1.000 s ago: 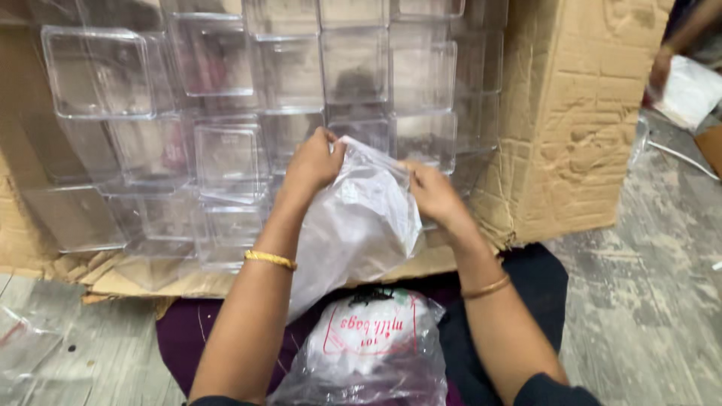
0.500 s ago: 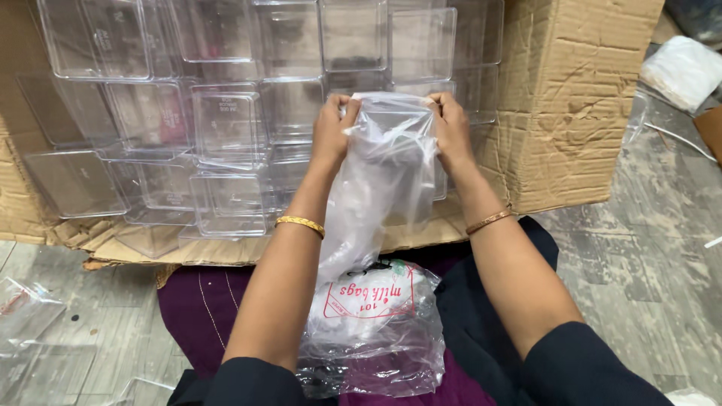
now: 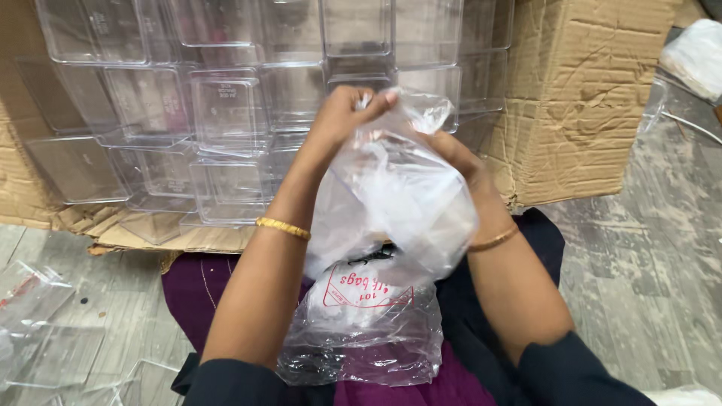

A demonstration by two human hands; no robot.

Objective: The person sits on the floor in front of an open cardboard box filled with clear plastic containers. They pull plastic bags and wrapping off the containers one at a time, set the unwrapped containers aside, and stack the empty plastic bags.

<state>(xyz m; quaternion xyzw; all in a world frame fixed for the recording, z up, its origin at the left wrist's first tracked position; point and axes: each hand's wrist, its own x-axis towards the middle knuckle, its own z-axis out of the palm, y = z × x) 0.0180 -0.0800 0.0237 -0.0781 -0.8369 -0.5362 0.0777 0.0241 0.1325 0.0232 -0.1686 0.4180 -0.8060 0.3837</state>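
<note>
My left hand [image 3: 342,120] pinches the top edge of a clear plastic bag [image 3: 391,203], and my right hand [image 3: 455,162] grips the same bag from its right side, partly hidden behind the film. The bag hangs loose and puffed between my forearms, in front of a cardboard box [image 3: 587,90]. Below it, on my lap, lies a pack of clear bags [image 3: 361,323] with red print. A gold bangle sits on each wrist.
The cardboard box lies on its side, packed with several stacked clear plastic containers [image 3: 226,105]. Loose clear lids and containers [image 3: 45,331] lie on the grey floor at the lower left. A white bag [image 3: 696,56] rests at the upper right.
My hands came down from holding the bag stretched flat by its top corners. They moved closer together, and the bag now bulges open between them.
</note>
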